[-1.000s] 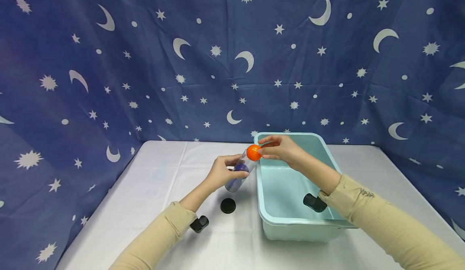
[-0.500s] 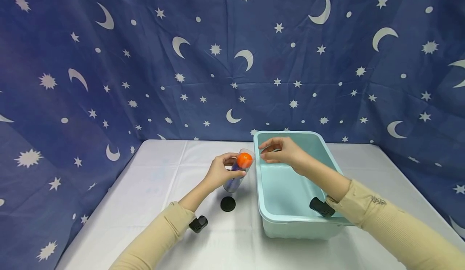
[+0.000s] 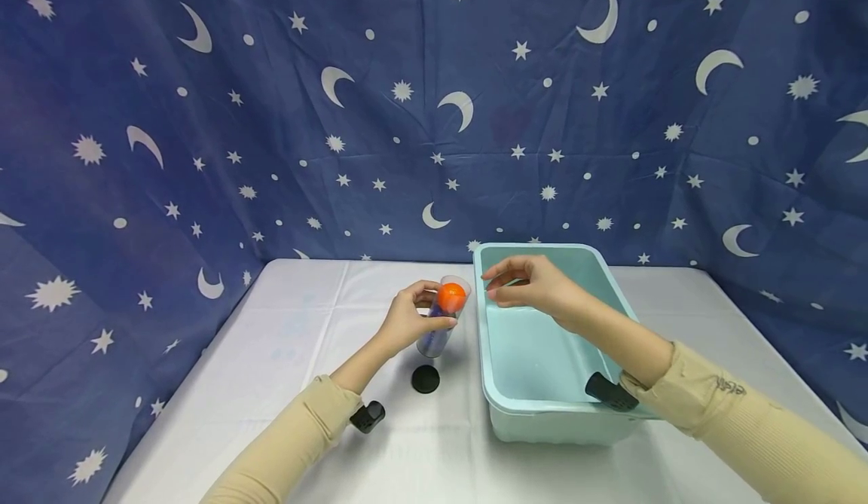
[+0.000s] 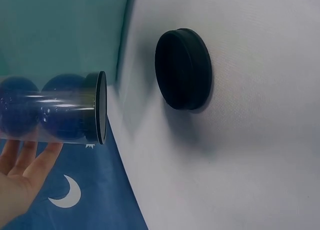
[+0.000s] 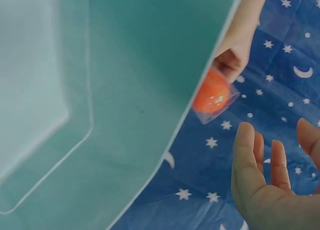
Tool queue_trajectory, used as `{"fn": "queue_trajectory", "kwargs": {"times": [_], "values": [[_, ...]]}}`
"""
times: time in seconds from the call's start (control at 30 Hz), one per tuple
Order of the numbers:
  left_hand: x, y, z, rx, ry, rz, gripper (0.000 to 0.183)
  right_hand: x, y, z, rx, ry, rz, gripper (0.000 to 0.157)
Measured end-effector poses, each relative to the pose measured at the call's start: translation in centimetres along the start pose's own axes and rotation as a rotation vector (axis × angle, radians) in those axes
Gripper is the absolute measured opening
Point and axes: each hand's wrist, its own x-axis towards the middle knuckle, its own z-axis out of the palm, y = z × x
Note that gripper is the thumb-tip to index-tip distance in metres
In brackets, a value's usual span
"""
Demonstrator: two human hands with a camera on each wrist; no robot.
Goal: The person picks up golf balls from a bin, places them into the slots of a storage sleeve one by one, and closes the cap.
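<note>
My left hand point(image 3: 411, 317) grips a clear plastic tube point(image 3: 429, 347), tilted, its mouth pointing up and to the right. Inside near the mouth sits an orange ball point(image 3: 450, 297). In the left wrist view two blue balls point(image 4: 65, 107) fill the lower part of the tube, above its dark end cap point(image 4: 100, 107). My right hand point(image 3: 529, 284) hovers over the left rim of the bin, fingers loosely bent and holding nothing. On the table below the tube lies a round black lid point(image 3: 425, 379).
A light teal plastic bin point(image 3: 483, 338) stands on the white-covered table point(image 3: 291, 338), right of the tube. Behind the table hangs a blue curtain point(image 3: 380, 112) with stars and moons.
My right hand has let go of the orange ball, which has dropped into the tube's mouth. The left hand has turned the tube more upright and shifted slightly left.
</note>
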Motion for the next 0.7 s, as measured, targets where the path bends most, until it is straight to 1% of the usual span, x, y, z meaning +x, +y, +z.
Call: {"fn": "queue_trajectory", "kwargs": {"times": [0.17, 0.27, 0.37, 0.53, 0.7], "values": [[-0.2, -0.1, -0.4, 0.000, 0.011, -0.001, 0.050, -0.8, -0.8, 0.5, 0.007, -0.020, -0.043, 0.035], [-0.3, -0.2, -0.7, 0.004, 0.020, 0.002, 0.051, -1.2, -1.0, 0.8, 0.013, -0.017, -0.063, 0.033], [-0.4, -0.4, -0.9, 0.004, 0.030, 0.007, 0.052, -1.5, -1.2, 1.2, 0.022, -0.013, -0.071, 0.031], [-0.7, -0.9, -1.6, 0.018, 0.039, -0.012, 0.054, -2.3, -1.6, 2.1, 0.036, -0.028, -0.082, 0.029], [-0.9, -1.2, -2.4, 0.054, 0.056, -0.030, 0.055, -2.9, -2.2, 3.2, 0.040, -0.027, -0.145, 0.029]]}}
